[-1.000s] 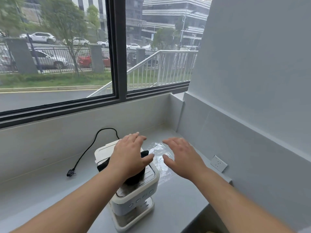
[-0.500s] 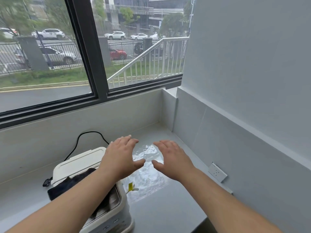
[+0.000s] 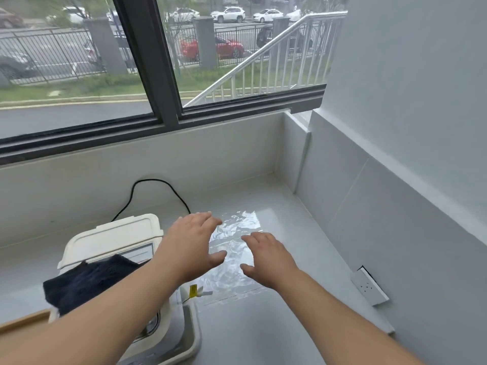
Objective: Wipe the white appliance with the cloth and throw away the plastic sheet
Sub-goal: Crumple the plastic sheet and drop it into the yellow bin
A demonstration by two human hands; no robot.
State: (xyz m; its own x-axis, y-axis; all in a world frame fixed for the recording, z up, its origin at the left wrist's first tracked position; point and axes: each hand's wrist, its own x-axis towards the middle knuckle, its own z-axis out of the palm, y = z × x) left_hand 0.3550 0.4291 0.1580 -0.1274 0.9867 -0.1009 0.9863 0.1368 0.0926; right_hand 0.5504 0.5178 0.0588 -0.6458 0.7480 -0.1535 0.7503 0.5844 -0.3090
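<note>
Hands poised over the plastic sheet (image 3: 238, 255) on the grey counter (image 3: 276, 325), beside the white appliance (image 3: 116, 239)

Left hand (image 3: 191, 246) and right hand (image 3: 267, 256) both hang palm-down with fingers spread and nothing in them, one over each side of the clear, crinkled sheet, which lies flat on the counter just right of the appliance; whether any fingertip touches the film cannot be told. Spread, empty hands suit gathering a thin film that clings to a smooth surface and gives no edge to pinch. Dark cloth (image 3: 89, 281) lies draped over the appliance top, probably parked there to free both hands. Black power cord (image 3: 155, 192) loops behind the appliance, and a small yellow tag (image 3: 193, 291) sits at the sheet's near left corner
</note>
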